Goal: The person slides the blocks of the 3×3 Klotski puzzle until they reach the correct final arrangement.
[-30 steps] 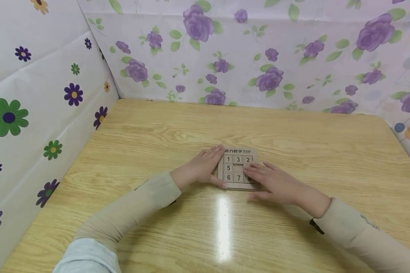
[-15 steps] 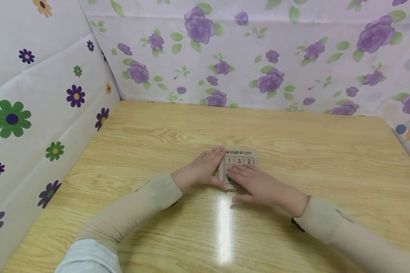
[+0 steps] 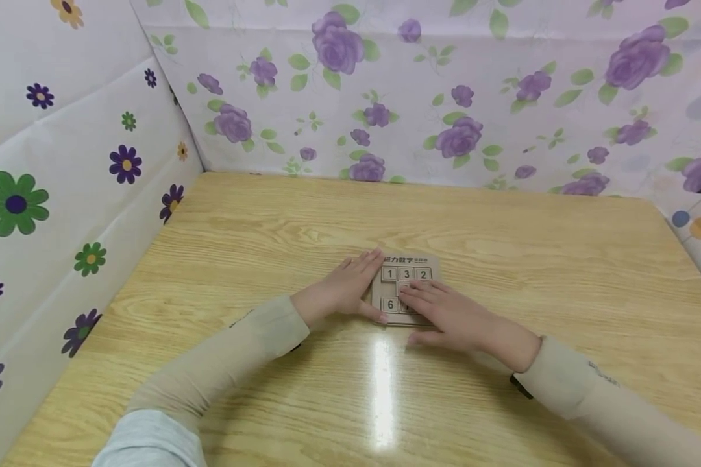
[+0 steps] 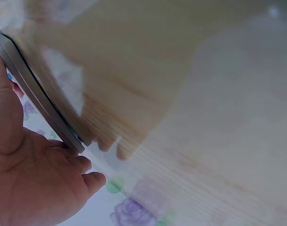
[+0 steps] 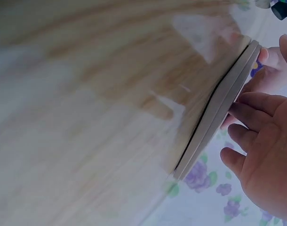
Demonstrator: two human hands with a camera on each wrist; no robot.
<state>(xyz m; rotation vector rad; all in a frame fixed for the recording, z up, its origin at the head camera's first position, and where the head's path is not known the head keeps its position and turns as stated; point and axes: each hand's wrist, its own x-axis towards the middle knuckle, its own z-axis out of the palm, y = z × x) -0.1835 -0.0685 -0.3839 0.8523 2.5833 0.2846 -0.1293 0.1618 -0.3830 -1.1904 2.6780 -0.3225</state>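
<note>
Number-tile board (image 3: 403,319) lies flat on the wood-grain table (image 3: 269,246), between the two hands. Greyish tan, rounded corners, dark characters (image 3: 405,260) along the far edge. Far row: 1 tile (image 3: 389,274), 3 tile (image 3: 406,274), 2 tile (image 3: 423,275) — dark numerals, thin outlines. Middle row's left cell (image 3: 388,289) bare. 6 tile (image 3: 390,305) at near left, 7 tile partly covered beside it. Left hand (image 3: 346,290): thumb and fingers spread along the board's left side. Right hand (image 3: 458,318): fingers extended, tips over a middle-row tile — number hidden.
</note>
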